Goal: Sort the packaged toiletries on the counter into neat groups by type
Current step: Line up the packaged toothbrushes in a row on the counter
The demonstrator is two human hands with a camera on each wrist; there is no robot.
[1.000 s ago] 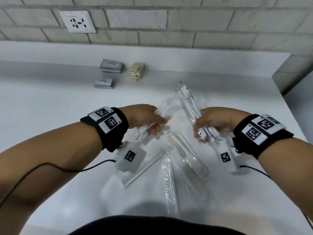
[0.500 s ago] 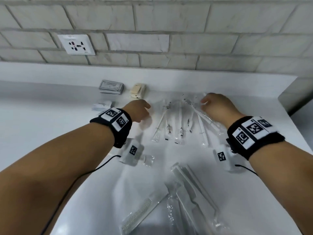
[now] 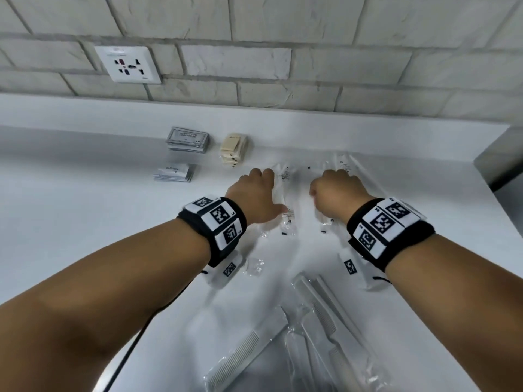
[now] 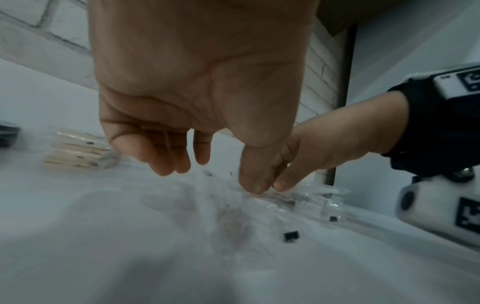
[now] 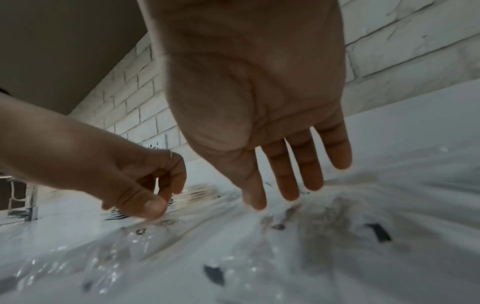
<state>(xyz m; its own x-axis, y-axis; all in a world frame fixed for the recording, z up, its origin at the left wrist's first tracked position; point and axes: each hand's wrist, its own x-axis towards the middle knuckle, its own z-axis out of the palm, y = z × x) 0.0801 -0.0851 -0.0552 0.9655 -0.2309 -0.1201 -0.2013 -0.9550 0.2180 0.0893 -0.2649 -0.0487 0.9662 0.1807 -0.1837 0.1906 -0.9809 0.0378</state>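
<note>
A row of clear-wrapped toothbrush packets (image 3: 286, 176) lies lengthwise on the white counter (image 3: 85, 222), toward the back. My left hand (image 3: 268, 190) is at the row's left side and my right hand (image 3: 331, 185) at its right side. In the left wrist view the left hand (image 4: 215, 174) has relaxed fingers hanging down, and its thumb presses on the wrappers (image 4: 285, 201). The right hand (image 5: 285, 195) points straight fingers down at the packets (image 5: 155, 236). Neither hand grips anything.
Several wrapped combs (image 3: 246, 352) lie loose near the front edge. At the back left stand a stack of grey sachets (image 3: 188, 138), beige packets (image 3: 233, 149) and white sachets (image 3: 174, 174). A low ledge and brick wall with a socket (image 3: 127, 63) close the back.
Both hands carried toothbrush packets from the front pile to the back, let them go, and have drawn closer together, squeezing the row narrower.
</note>
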